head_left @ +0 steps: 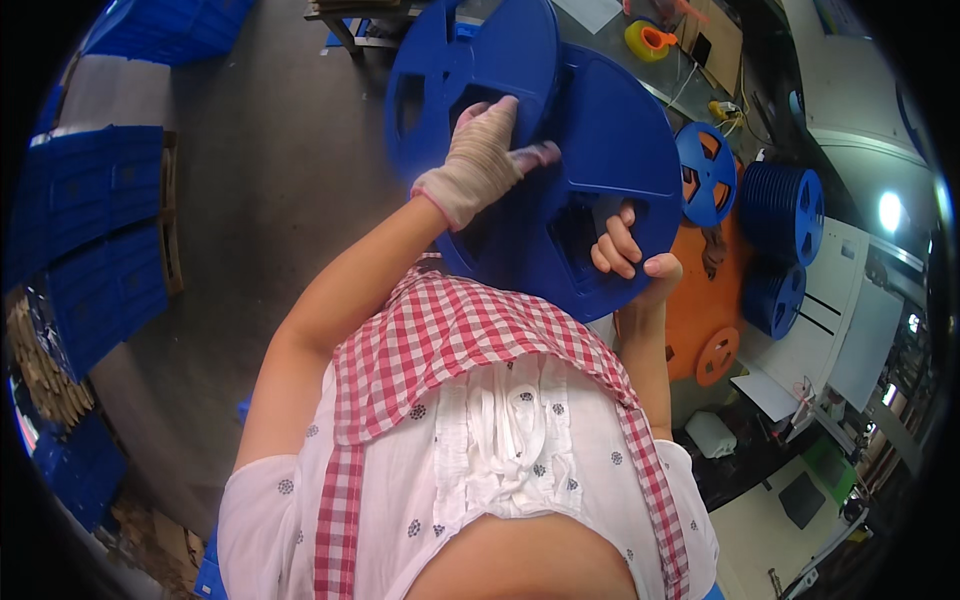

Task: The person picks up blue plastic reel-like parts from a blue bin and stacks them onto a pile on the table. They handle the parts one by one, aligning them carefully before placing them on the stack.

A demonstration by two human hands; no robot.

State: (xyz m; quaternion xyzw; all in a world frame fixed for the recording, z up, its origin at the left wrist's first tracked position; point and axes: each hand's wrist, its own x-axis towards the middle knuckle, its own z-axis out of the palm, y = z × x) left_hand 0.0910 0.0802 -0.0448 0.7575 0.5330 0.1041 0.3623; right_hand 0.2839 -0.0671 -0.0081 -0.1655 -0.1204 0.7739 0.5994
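Note:
Two big blue plastic reels with cut-out windows are in front of me, overlapping side by side. My left hand (482, 155), in a pale knitted glove that leaves the fingertips bare, grips the left blue reel (520, 60). Its fingers reach into a window, and its thumb stretches toward the gap between the two reels. The right blue reel (620, 125) tilts close against my checked apron (470, 320). Around its lower right rim my right hand (635, 255) is closed, with fingers coming through a window and the thumb at the outer edge.
To the right, a smaller-looking blue reel (690, 180), stacked blue reels (775, 215) and an orange disc (717, 357) are by an orange surface (690, 295). A yellow-and-orange tape roll (650, 42) sits on the far bench. Blue crates (90, 200) stand at the left.

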